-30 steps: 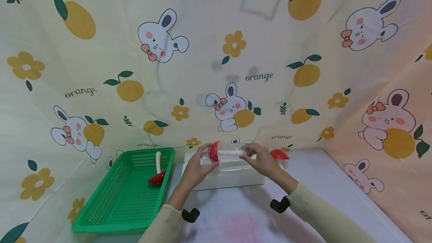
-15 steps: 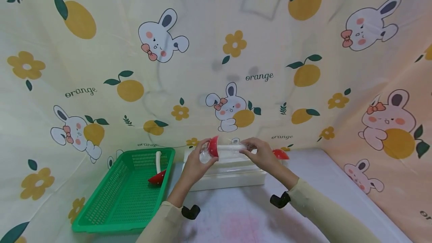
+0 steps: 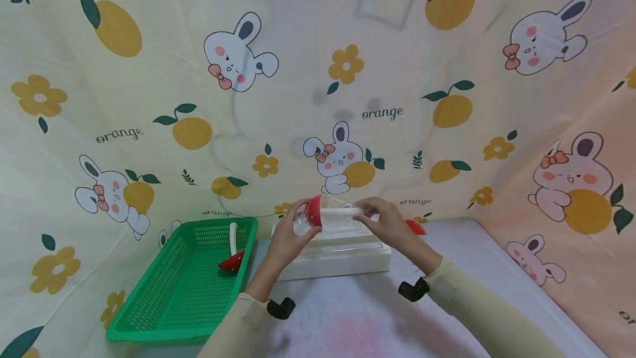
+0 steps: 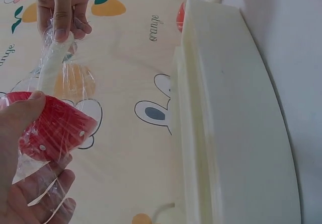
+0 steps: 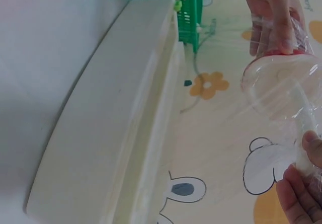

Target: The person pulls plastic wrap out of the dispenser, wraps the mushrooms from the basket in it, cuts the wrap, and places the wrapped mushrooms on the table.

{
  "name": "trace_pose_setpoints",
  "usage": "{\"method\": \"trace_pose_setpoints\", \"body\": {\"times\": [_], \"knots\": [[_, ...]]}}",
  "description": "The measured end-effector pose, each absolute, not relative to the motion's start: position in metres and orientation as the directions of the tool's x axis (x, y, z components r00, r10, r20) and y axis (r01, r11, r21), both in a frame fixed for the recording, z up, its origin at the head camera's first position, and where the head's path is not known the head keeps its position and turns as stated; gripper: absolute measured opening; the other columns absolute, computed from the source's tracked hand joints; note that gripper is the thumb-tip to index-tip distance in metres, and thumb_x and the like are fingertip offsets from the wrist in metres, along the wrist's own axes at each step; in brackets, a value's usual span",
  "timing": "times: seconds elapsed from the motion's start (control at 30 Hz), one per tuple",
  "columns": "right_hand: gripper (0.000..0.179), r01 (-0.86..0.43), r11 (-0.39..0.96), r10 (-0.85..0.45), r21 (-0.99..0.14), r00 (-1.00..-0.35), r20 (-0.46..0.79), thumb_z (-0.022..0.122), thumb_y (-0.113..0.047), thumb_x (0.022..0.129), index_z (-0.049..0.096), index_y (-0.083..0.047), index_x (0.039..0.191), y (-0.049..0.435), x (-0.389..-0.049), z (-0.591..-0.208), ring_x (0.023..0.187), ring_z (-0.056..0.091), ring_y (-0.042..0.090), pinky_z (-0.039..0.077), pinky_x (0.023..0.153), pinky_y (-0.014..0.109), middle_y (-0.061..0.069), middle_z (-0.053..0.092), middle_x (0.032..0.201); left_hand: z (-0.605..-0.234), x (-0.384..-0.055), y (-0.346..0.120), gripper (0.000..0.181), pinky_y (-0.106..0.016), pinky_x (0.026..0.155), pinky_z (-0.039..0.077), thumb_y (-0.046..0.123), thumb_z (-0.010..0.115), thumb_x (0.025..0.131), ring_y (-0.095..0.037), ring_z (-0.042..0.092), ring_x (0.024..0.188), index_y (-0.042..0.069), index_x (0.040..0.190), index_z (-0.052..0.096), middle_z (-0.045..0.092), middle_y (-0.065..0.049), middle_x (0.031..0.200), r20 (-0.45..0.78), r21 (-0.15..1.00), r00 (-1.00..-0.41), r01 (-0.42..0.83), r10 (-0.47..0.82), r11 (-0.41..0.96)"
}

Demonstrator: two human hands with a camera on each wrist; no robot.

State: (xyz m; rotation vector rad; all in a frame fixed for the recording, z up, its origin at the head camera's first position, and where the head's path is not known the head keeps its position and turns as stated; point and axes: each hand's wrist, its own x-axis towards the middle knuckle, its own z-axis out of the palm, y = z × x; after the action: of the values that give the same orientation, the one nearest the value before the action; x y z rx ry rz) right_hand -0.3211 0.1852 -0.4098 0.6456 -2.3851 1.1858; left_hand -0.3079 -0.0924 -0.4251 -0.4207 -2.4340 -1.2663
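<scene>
A ladle (image 3: 314,211) with a red, white-dotted bowl and a white handle lies sideways between both hands, wrapped in clear plastic film. My left hand (image 3: 287,241) holds the bowl end, thumb on the red side, as the left wrist view also shows on the ladle (image 4: 58,128). My right hand (image 3: 386,222) pinches the far end of the white handle through the film. Below and behind the hands stands a long white box (image 3: 338,263), which looks like a film dispenser. In the right wrist view, film covers the hollow of the bowl.
On the left sits a green plastic basket (image 3: 174,303), with another red-and-white ladle (image 3: 231,262) leaning inside its right wall. A further red bowl (image 3: 415,227) shows behind my right forearm, past the box. A printed curtain (image 3: 298,98) hangs behind the white table (image 3: 358,319).
Both hands have lifted the wrapped ladle slightly, away from the white box. My right hand has shifted a little to the right. The basket and the other ladles stay put.
</scene>
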Motion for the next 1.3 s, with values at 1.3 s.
{"method": "trace_pose_setpoints", "body": {"times": [1.3], "knots": [[0.036, -0.609, 0.557, -0.372, -0.565, -0.791, 0.486, 0.084, -0.023, 0.096, 0.077, -0.021, 0.131, 0.198, -0.306, -0.409, 0.093, 0.069, 0.013, 0.065, 0.088, 0.044, 0.0, 0.075, 0.122, -0.427, -0.278, -0.101, 0.079, -0.056, 0.09, 0.063, 0.038, 0.092, 0.086, -0.036, 0.055, 0.142, 0.039, 0.154, 0.052, 0.058, -0.005, 0.156, 0.291, 0.757, -0.954, 0.278, 0.075, 0.591]]}}
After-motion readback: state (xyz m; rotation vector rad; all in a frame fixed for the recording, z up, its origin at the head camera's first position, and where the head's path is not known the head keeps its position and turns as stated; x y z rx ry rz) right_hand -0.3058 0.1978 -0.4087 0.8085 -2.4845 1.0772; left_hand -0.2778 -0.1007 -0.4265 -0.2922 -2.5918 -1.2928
